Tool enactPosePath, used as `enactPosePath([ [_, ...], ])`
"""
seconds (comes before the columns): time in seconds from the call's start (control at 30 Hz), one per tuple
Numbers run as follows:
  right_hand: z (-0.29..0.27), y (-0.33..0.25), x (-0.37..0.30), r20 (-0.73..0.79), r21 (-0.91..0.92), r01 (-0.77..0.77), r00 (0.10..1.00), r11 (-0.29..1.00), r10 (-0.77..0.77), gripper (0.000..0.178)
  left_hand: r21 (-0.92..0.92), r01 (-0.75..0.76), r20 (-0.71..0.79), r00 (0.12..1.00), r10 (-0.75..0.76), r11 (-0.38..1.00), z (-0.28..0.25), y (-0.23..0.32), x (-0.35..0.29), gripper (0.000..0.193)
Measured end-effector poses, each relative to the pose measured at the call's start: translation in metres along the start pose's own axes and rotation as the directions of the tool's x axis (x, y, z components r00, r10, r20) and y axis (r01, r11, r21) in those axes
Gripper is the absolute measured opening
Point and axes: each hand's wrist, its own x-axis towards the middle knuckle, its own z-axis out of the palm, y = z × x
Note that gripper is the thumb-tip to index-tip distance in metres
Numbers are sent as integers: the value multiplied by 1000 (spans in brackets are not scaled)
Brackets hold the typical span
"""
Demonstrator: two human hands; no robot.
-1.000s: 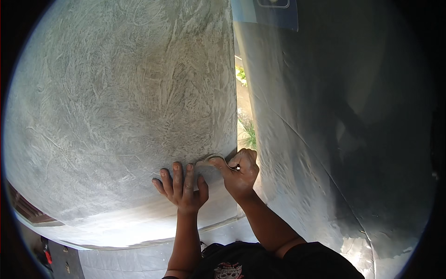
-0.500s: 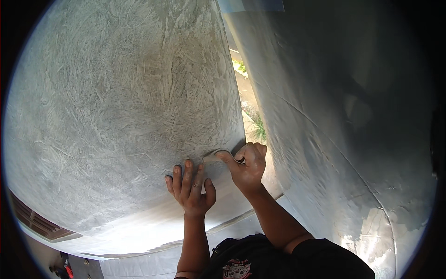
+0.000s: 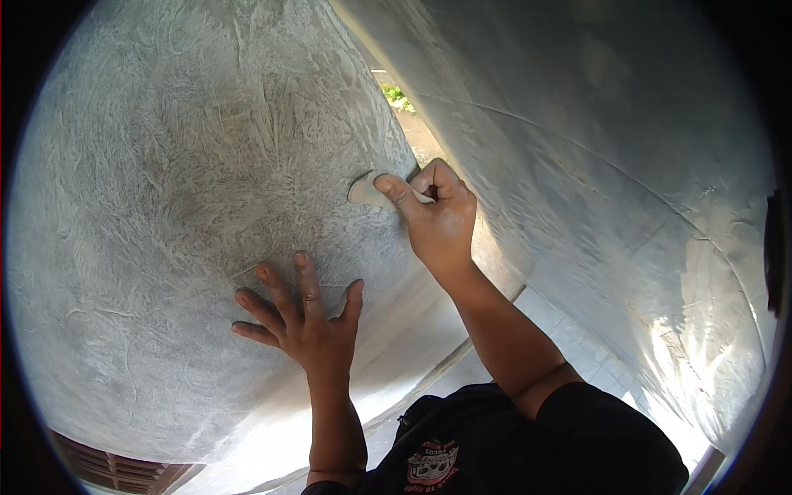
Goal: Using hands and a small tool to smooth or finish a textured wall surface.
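Note:
A large, rounded grey surface (image 3: 206, 157) with rough, swirled texture fills the left and middle of the view. My right hand (image 3: 445, 223) pinches a curled piece of sandpaper (image 3: 361, 190) near the surface's right edge. Its pale back faces up, with the thumb on top, and its dark side turns toward the surface. The other fingers are folded and partly hidden. Lower and to the left, my left hand (image 3: 318, 330) lies on the grey surface with its fingers spread and nothing in it.
A grey hanging sheet (image 3: 594, 165) with a long crease runs along the right side. Between it and the surface a narrow bright gap shows green plants (image 3: 398, 97). Brown slats (image 3: 115, 469) are at the lower left, and pale floor tiles (image 3: 544, 318) lie below the sheet.
My right hand has moved up along the surface's edge with the sandpaper. My left hand has shifted left and its fingers are spread wider. The whole view has tilted.

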Motion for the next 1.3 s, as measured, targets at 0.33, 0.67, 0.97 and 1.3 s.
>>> enactPosePath([
  [0.33, 5, 10, -40, -46, -84, 13, 999, 996, -17, 50, 19, -52, 56, 997, 51, 998, 1, -2, -9, 71],
  [0.67, 4, 33, -59, 14, -27, -42, 999, 999, 43, 48, 16, -58, 85, 995, 56, 998, 6, -4, -10, 73],
  [0.97, 13, 19, -48, -128, -60, 89, 987, 994, -96, 46, 31, -67, 80, 995, 64, 997, 4, -5, -11, 73],
  [1.3, 15, 7, -27, -121, -87, 34, 992, 996, -45, 46, 38, -71, 67, 995, 69, 997, 4, -5, -10, 72],
])
